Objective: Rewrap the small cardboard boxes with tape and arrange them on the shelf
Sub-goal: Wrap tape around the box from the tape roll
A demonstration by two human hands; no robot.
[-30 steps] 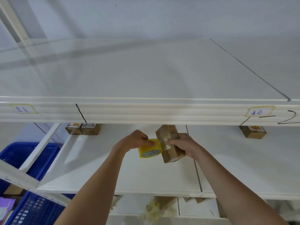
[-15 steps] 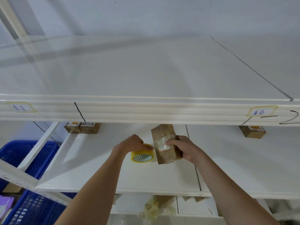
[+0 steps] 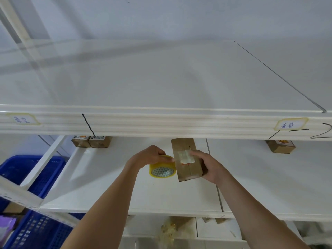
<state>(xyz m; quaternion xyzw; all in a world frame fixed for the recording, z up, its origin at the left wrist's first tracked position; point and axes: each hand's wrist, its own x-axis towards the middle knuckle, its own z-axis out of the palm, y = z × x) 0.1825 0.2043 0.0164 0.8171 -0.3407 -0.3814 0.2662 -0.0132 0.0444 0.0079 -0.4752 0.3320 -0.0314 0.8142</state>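
Presently, the box [image 3: 186,159] is being held over the shelf [image 3: 251,186] by the curled right hand [image 3: 209,166], while the tape roll [image 3: 162,168] is being pinched by the left hand [image 3: 149,156], apparently so the strip is being kept taut.

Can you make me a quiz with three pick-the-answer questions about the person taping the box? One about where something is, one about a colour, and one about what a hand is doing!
1. Where is the pair of small brown cardboard boxes with labels?
A. at the back left of the white shelf
B. in the blue crate
C. on the top shelf

2. What colour is the roll of tape?
A. red
B. yellow
C. black

3. What is the right hand doing?
A. hanging idle
B. pointing at a label
C. holding the long brown cardboard box

Answers:
1 A: the pair sits far back on the left of the white shelf.
2 B: the roll in the left hand is yellow.
3 C: the right hand holds the long box, its fingers on the taped patch.
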